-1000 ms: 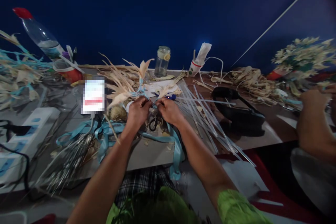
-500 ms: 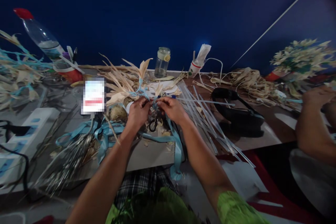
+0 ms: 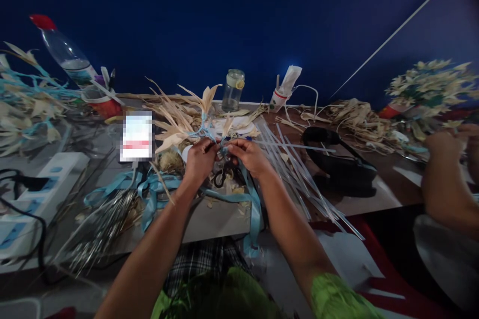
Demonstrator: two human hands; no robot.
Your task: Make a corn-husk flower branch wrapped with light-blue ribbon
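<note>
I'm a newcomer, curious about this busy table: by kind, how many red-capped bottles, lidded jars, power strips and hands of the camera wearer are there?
Red-capped bottle: 1
Lidded jar: 1
Power strip: 1
Wearer's hands, left hand and right hand: 2
Total: 5

One bottle (image 3: 66, 55), one jar (image 3: 232, 93), one phone (image 3: 136, 138), one power strip (image 3: 56, 190), one pair of scissors (image 3: 218, 180), at least two cups (image 3: 277, 101) (the clear sticks (image 3: 299, 179) overlap too much to count).

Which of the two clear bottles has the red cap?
The large bottle on the left, behind the red cup. The smaller bottle, near the middle, has a pale lid instead.
</note>
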